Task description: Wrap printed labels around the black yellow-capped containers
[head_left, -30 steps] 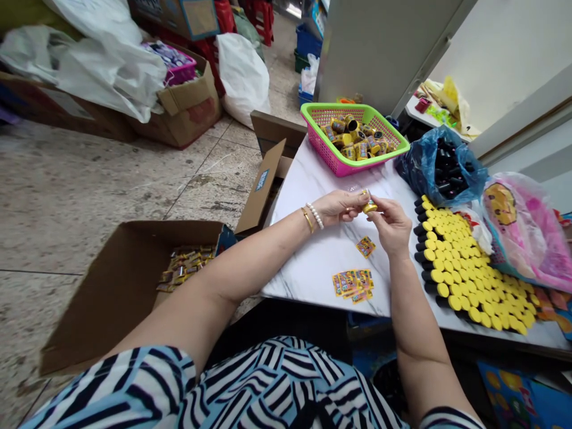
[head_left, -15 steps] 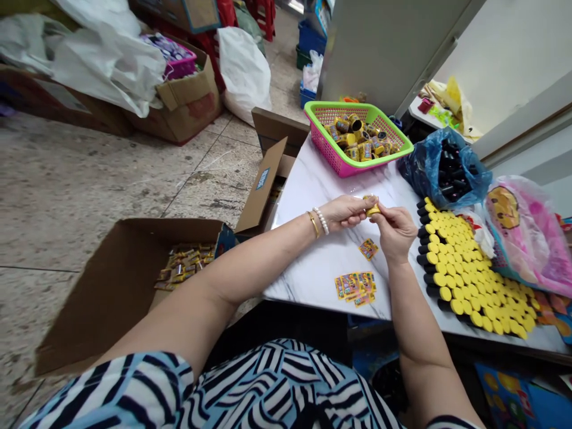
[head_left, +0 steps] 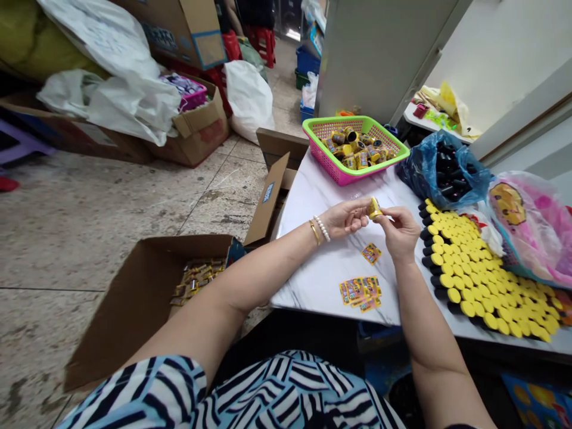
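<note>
A small cylinder with a yellow printed wrapper (head_left: 374, 207) is pinched between the thumb and fingers of my right hand (head_left: 399, 231), above the white table. Palm partly turned up, my left hand (head_left: 345, 219) is beside it, its fingers loosely curved and apart. The left fingertips reach the cylinder's near side; whether they touch it I cannot tell. Below the hands lies a single printed yellow label (head_left: 371, 254). Nearer the table's front edge is an overlapping group of similar labels (head_left: 360, 292).
A green-rimmed pink basket (head_left: 342, 177) of wrapped cylinders stands at the table's back. On the right are rows of black cylinders with yellow tops (head_left: 482, 268), a blue bag (head_left: 415, 170) of black pieces and a pink plastic bag (head_left: 536, 220). An open carton (head_left: 129, 298) sits at left.
My left hand has loosened from the cylinder and turned its palm up. My right hand now holds the cylinder tilted, its wrapper showing. The camera view has shifted slightly.
</note>
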A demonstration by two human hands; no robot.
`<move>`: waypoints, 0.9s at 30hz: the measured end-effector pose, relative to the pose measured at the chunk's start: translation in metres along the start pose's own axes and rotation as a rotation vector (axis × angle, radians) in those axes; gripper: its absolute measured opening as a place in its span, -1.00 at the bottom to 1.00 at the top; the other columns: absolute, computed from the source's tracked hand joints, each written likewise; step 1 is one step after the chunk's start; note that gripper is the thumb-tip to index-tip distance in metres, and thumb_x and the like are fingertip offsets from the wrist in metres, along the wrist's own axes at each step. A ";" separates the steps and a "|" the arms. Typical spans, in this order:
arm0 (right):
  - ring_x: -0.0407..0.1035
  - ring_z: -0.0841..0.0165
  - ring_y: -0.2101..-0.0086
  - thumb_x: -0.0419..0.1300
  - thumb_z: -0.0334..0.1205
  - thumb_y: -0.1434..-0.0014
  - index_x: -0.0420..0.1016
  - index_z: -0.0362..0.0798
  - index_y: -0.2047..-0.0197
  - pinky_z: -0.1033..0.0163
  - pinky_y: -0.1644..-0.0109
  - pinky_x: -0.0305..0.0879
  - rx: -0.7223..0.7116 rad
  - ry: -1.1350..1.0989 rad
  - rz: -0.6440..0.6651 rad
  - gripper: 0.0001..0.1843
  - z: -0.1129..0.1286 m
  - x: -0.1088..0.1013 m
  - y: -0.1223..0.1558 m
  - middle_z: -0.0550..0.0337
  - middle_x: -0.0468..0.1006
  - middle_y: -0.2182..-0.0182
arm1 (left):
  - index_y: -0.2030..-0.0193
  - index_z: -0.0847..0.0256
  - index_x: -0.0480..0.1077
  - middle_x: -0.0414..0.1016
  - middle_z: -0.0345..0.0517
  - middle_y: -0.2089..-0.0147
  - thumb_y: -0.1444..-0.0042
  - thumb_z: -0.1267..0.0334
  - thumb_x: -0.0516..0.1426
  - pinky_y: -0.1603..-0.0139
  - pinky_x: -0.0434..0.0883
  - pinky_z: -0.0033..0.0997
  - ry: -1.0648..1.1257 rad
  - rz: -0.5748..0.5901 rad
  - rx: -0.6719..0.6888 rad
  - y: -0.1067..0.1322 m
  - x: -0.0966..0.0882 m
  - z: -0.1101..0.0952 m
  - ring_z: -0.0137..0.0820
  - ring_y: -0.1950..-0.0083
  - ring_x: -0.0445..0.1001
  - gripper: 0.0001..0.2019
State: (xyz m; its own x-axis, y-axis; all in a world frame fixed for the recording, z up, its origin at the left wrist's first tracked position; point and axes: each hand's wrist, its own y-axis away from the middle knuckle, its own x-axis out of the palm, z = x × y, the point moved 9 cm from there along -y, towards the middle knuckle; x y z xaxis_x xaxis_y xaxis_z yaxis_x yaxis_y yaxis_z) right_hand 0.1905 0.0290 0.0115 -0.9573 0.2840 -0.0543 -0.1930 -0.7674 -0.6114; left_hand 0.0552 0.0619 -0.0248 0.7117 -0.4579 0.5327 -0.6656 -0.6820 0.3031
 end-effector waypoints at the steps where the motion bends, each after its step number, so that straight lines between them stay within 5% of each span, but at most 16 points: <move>1: 0.54 0.32 0.22 0.49 -0.16 -0.13 0.66 0.05 0.20 0.20 0.22 0.62 0.021 -0.041 -0.007 -0.82 -0.004 -0.001 0.000 0.21 0.58 0.26 | 0.21 0.32 0.48 0.47 -0.19 0.55 -0.36 0.03 0.22 0.78 0.03 -0.66 -0.013 0.005 -0.002 0.000 0.000 0.000 -0.64 0.75 0.19 -0.67; 7: 0.54 0.38 0.28 0.45 -0.21 -0.18 0.72 0.11 0.08 0.19 0.23 0.62 -0.012 0.006 0.041 -0.79 -0.001 0.005 0.004 0.22 0.57 0.22 | 0.28 0.30 0.46 0.33 -0.30 0.61 -0.13 -0.08 0.39 0.78 -0.09 -0.65 -0.139 0.044 0.052 -0.008 -0.008 0.004 -0.66 0.75 0.09 -0.56; 12: 0.56 0.37 0.32 0.44 -0.18 -0.20 0.72 0.10 0.13 0.17 0.26 0.64 0.001 -0.038 0.027 -0.84 -0.006 0.007 0.007 0.22 0.56 0.22 | 0.23 0.33 0.51 0.50 -0.16 0.39 0.09 -0.08 0.51 0.69 0.06 -0.69 -0.076 0.055 0.065 -0.010 -0.010 0.005 -0.67 0.60 0.27 -0.47; 17: 0.55 0.40 0.28 0.45 -0.14 -0.19 0.47 0.23 -0.35 0.20 0.21 0.64 0.010 0.086 0.191 -0.33 -0.006 0.022 0.007 0.17 0.55 -0.01 | 0.21 0.34 0.52 0.38 -0.27 0.46 0.13 0.01 0.55 0.62 0.12 -0.68 -0.065 0.016 0.074 -0.007 -0.012 -0.001 -0.65 0.55 0.27 -0.48; 23: 0.53 0.36 0.24 0.35 -0.09 -0.30 0.64 0.16 -0.17 0.25 0.27 0.56 -0.072 0.143 0.238 -0.62 -0.001 0.020 0.007 0.11 0.59 0.05 | 0.27 0.30 0.46 0.34 -0.29 0.48 0.26 -0.08 0.57 0.60 0.10 -0.64 -0.104 -0.048 -0.007 -0.004 -0.011 0.011 -0.60 0.54 0.29 -0.40; 27: 0.49 0.40 0.36 0.30 -0.01 -0.34 0.62 0.11 -0.20 0.24 0.28 0.51 -0.035 0.059 0.187 -0.60 -0.010 0.009 0.000 0.13 0.63 0.15 | 0.28 0.32 0.48 0.33 -0.28 0.48 0.20 -0.17 0.52 0.57 0.08 -0.61 -0.302 -0.183 0.179 0.003 -0.011 -0.021 -0.65 0.55 0.20 -0.39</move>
State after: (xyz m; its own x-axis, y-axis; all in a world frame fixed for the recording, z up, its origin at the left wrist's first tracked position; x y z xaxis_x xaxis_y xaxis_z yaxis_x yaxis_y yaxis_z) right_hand 0.1835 0.0372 0.0028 -0.9613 0.1724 -0.2149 -0.0044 -0.7896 -0.6136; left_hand 0.0408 0.0771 -0.0139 0.8668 -0.4483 0.2182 -0.4908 -0.8443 0.2150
